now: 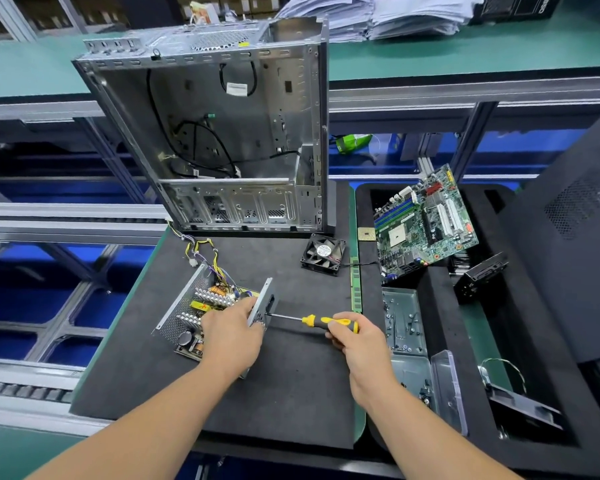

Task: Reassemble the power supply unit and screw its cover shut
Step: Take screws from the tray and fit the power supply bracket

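Our right hand (355, 344) is wrapped around the yellow-and-black handle of the screwdriver (312, 321), fingers curled tight on it. The tool lies nearly level, its long axis running left to right, the tip pointing left into the upright metal end panel of the power supply unit (201, 315). Our left hand (231, 336) grips that panel, thumb on top, fingers curled over the edge. The unit sits open on the dark foam mat (291, 393), heatsinks and coils showing, its long axis angling from near-left up toward the far-right, its wire bundle (201, 254) trailing away toward the empty computer case (222, 133) standing behind. Just right of that case we see a black fan (323, 254); further right, a green motherboard (425, 223) leans in a black tray (440, 306).
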